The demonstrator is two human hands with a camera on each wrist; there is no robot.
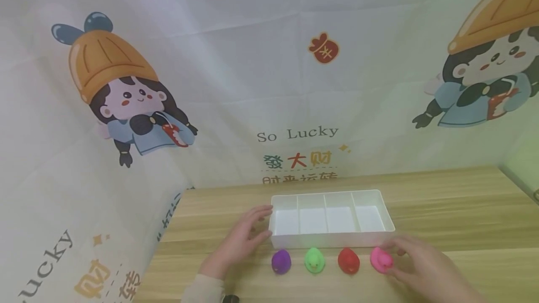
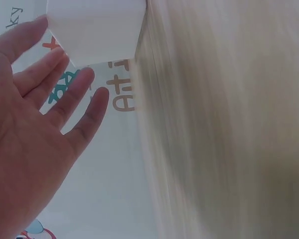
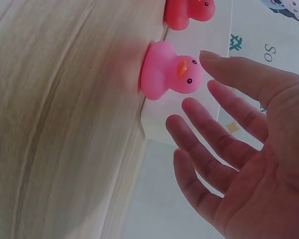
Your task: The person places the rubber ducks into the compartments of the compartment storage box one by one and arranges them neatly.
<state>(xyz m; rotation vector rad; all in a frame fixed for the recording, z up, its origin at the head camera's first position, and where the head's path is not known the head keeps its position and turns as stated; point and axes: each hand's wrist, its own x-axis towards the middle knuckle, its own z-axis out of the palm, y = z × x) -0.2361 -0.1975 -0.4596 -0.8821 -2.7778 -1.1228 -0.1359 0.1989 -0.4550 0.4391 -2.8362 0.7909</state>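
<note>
Head view: left hand point(image 1: 243, 236), right hand point(image 1: 423, 263), fingers spread; pink duck point(image 1: 381, 260) could be tipped by uneven pinching.

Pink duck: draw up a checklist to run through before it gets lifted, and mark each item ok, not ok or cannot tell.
1. Pink duck upright on the table: ok, it sits on its base.
2. Right hand in place: ok, thumb and fingers are spread around the duck's near side.
3. Grip secured: not ok, the fingers are not closed on it.
4. Room beside the red duck: ok, a gap separates the two.
5. White tray ready to receive: ok, no duck lies in any of its four compartments.
6. Tray steadied by the left hand: cannot tell, fingertips are at its end but firm contact is unclear.
</note>
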